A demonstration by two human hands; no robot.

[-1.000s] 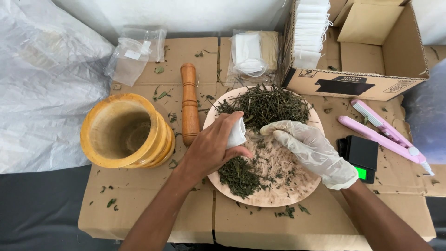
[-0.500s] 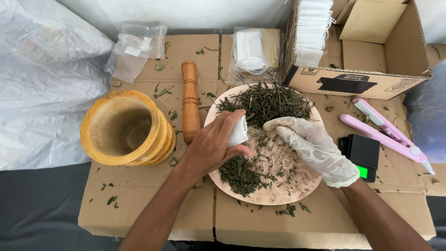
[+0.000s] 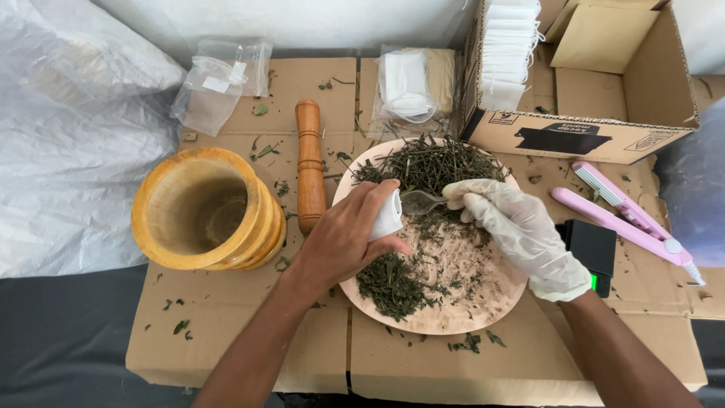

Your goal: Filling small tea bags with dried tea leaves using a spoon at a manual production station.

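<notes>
- Head camera looks straight down at my two hands over a round wooden plate (image 3: 423, 321) at the centre of the frame.
- My bare left hand (image 3: 343, 238) is closed around a small white filter bag (image 3: 388, 215), fingers wrapped on it, its mouth turned towards the right.
- My right hand (image 3: 521, 230), in a white glove, pinches a metal spoon (image 3: 420, 201) between thumb and fingers; the bowl of the spoon sits just beside the bag's mouth.
- Dried green herb leaves (image 3: 430, 162) lie heaped at the top of the plate, and a smaller crushed pile (image 3: 393, 283) at its lower left.
- Left of the plate lies a wooden pestle (image 3: 309, 166), and further left a yellow wooden mortar (image 3: 200, 208).
- A cardboard box (image 3: 596, 136) holding a stack of white bags (image 3: 510, 45) is at upper right; a pink heat sealer (image 3: 623, 211) lies at right.
</notes>
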